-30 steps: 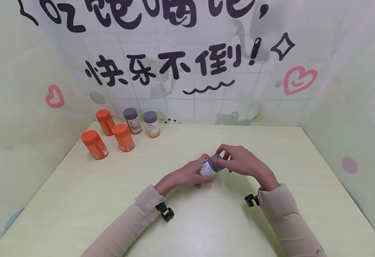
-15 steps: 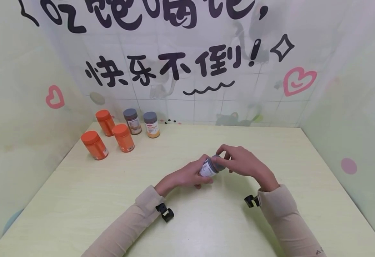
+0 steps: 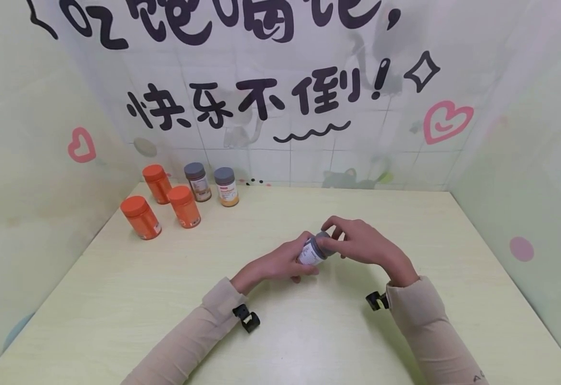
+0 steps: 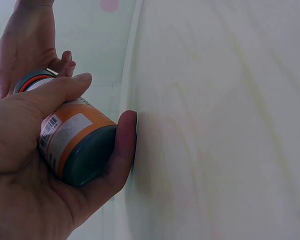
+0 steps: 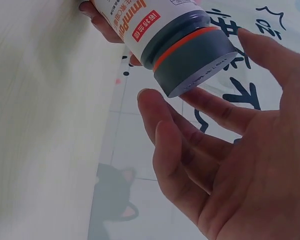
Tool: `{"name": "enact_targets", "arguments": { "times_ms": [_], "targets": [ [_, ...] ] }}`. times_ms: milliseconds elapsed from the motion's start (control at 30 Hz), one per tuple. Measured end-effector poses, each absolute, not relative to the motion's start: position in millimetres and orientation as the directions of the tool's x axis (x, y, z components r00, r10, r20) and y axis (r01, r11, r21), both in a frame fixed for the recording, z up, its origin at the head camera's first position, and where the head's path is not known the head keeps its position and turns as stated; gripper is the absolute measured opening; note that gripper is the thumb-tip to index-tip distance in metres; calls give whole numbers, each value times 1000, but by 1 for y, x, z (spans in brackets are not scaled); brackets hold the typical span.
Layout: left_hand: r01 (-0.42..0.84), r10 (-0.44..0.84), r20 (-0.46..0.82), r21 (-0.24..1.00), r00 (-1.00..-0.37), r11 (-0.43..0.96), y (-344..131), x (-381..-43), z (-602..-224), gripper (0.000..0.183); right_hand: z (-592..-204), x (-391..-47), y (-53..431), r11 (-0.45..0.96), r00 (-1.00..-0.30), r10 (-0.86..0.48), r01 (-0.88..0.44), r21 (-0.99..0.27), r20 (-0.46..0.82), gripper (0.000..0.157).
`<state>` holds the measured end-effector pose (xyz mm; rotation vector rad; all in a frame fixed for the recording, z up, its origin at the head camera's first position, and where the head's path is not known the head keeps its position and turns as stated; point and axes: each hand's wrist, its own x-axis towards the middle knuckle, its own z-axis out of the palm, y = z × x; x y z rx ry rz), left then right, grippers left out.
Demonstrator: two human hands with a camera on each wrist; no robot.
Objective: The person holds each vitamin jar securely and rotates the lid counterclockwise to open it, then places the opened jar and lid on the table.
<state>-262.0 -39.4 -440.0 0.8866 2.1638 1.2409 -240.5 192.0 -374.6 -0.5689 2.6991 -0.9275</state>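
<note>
My left hand (image 3: 282, 261) grips a small supplement bottle (image 3: 310, 253) with a white and orange label, tilted with its dark base (image 4: 90, 156) toward the left wrist camera. Thumb and fingers wrap round its body. At the upper end sits a dark grey cap (image 5: 196, 64), with an orange ring (image 5: 184, 47) showing along its lower edge. My right hand (image 3: 364, 241) holds this cap between thumb and index finger. In the right wrist view its other fingers (image 5: 162, 132) bend loosely below the cap. Both hands are above the table.
Three orange jars (image 3: 141, 218) stand at the table's back left. Beside them are two grey-capped bottles (image 3: 226, 187) (image 3: 199, 183). A printed back wall (image 3: 280, 160) and side walls (image 3: 526, 187) enclose the pale table (image 3: 280, 342).
</note>
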Motion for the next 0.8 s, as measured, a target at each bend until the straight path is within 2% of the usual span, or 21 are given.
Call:
{"name": "enact_targets", "arguments": {
  "times_ms": [233, 467, 800],
  "targets": [
    [295, 733, -89, 877, -675, 378, -40, -261, -441, 54, -377, -242, 191, 730, -893, -435, -278, -624, -112, 36],
    [293, 734, -87, 880, -674, 373, -40, -261, -441, 54, -377, -242, 192, 706, -885, -452, -279, -651, -111, 41],
    [293, 731, -95, 875, -676, 385, -39, -261, -439, 55, -378, -243, 192, 696, -878, -464, -278, -662, -119, 36]
  ]
}}
